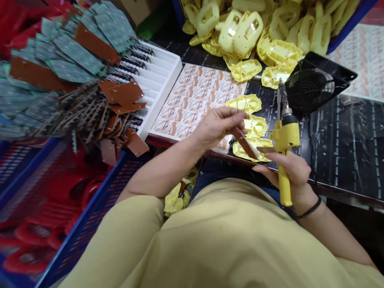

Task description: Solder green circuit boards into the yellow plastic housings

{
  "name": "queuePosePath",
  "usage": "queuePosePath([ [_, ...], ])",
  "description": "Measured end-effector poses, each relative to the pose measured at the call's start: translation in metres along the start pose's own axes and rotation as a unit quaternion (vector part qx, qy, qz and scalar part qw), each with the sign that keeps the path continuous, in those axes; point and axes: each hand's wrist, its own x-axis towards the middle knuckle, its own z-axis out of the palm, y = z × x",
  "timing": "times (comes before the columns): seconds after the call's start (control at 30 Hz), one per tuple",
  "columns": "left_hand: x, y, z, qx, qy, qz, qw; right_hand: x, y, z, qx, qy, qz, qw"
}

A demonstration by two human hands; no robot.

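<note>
My left hand [217, 126] is closed in a pinch on a small brown circuit board [246, 146] with thin wires sticking up from it. My right hand [289, 172] grips a yellow soldering iron [285, 140] upright, its metal tip pointing away from me, and its forefinger touches the board's lower end. Both hands meet above a few yellow plastic shells [253, 126] lying on the black bench [345, 136].
A heap of green and brown circuit boards [75, 64] fills the left, over a white tray [162, 80]. A label sheet [195, 96] lies mid-bench. A blue bin of yellow shells [270, 28] stands behind a black fan [312, 86]. Blue crates with red parts [45, 224] sit lower left.
</note>
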Motion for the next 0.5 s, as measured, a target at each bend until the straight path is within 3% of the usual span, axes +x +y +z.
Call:
queuePosePath([
  [0.1, 0.003, 0.015, -0.015, 0.167, -0.035, 0.003, 0.985, -0.016, 0.022, -0.006, 0.039, -0.084, 0.042, 0.995],
  [0.23, 0.002, 0.01, -0.013, 0.398, -0.141, 0.043, 0.905, -0.035, 0.033, 0.004, -0.002, -0.141, 0.082, 0.987],
  [0.4, 0.004, -0.013, 0.007, 0.571, -0.157, 0.098, 0.8, -0.029, 0.018, 0.019, -0.06, -0.051, 0.062, 0.995],
  [0.5, 0.006, -0.019, 0.011, 0.619, -0.164, 0.09, 0.763, -0.019, 0.009, -0.001, -0.062, -0.012, 0.05, 0.997],
])
